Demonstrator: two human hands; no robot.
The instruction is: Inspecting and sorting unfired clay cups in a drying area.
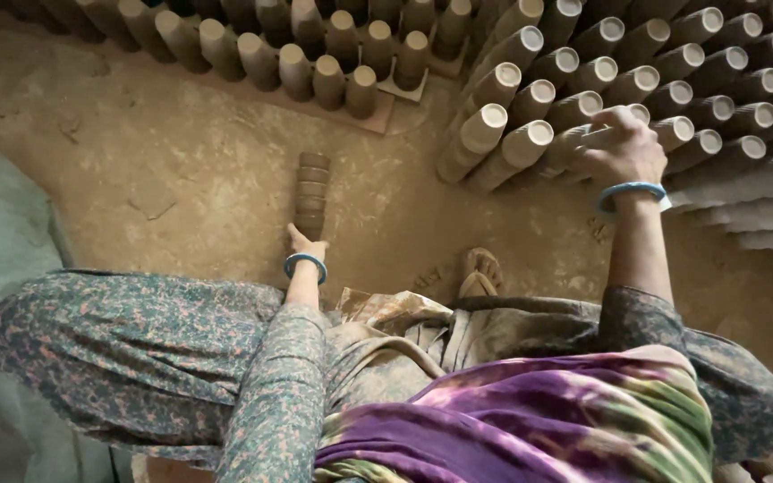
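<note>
The left hand (pixel 304 248) reaches down to a short stack of nested clay cups (pixel 311 193) standing on the dirt floor (pixel 181 152); its fingers grip the stack's bottom cup, steadying it upright. The right hand (pixel 624 148) closes over the rim of one cup (pixel 615 134) among the rows of drying clay cups (pixel 717 80) just ahead of it, packed tight so they support each other.

Single head cam, steep downward view, close over lap, facing clay-cup rows (pixel 637 80)
</note>
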